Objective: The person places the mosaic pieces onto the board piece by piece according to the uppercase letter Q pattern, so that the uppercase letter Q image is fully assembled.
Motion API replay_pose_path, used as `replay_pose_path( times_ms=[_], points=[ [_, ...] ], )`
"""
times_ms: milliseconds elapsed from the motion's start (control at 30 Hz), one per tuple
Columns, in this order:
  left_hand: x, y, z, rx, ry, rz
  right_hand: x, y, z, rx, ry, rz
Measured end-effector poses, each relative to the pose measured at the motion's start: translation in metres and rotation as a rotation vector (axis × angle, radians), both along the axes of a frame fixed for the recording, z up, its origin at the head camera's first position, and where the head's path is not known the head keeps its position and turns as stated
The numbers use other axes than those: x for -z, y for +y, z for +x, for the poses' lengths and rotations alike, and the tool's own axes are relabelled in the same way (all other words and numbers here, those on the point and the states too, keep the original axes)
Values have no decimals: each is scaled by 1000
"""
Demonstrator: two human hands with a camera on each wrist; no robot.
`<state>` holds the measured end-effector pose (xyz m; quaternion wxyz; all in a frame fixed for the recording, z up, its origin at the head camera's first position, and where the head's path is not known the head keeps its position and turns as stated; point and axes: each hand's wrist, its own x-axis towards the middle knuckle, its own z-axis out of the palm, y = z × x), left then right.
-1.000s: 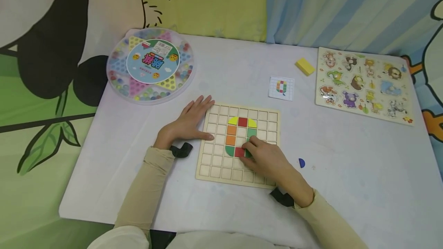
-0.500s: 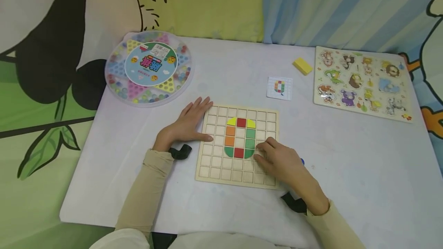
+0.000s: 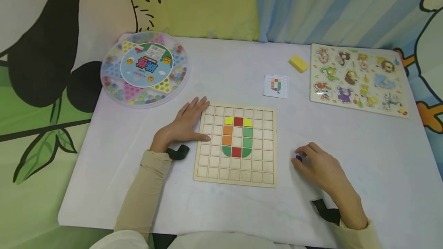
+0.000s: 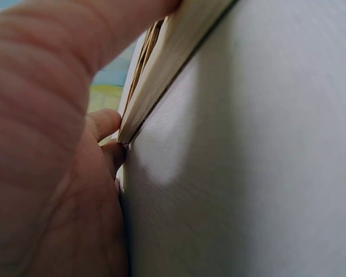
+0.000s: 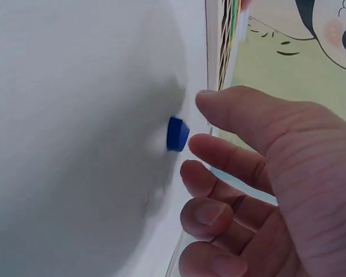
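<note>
A wooden grid board (image 3: 214,172) lies on the table, with red, yellow, orange and green pieces forming a ring (image 3: 237,152) in its cells. My left hand (image 3: 181,126) rests along the board's left edge, thumb over the border and fingers stretched to the far corner. In the left wrist view, fingers (image 4: 106,122) touch the board's side. Right of the board, my right hand (image 3: 322,168) is over a small blue half-round piece (image 5: 176,134). Thumb and forefinger are parted at the piece, not pinching it; the other fingers curl loosely.
A pattern card (image 3: 275,86) with a similar coloured ring lies behind the board. Farther back are a yellow block (image 3: 298,64), an animal puzzle board (image 3: 360,78) at right and a round marble game box (image 3: 145,70) at left. Curtains hang behind the white table (image 3: 221,210).
My right hand has left the green pieces on the board and moved right to the blue piece. The left hand keeps its place on the board's edge.
</note>
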<state>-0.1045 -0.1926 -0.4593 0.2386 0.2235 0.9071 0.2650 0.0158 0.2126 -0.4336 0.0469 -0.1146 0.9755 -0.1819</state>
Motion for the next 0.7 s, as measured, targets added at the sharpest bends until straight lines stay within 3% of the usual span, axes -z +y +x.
replay_pose_path(
  times_ms=[167, 433, 700],
  points=[
    [1, -3, 1, -3, 9, 0, 2, 6, 2, 27, -38, 18],
    [2, -3, 0, 2, 9, 14, 7, 1, 4, -8, 125, -27],
    [1, -1, 0, 9, 6, 7, 8, 1, 1, 0, 174, -29]
  ],
)
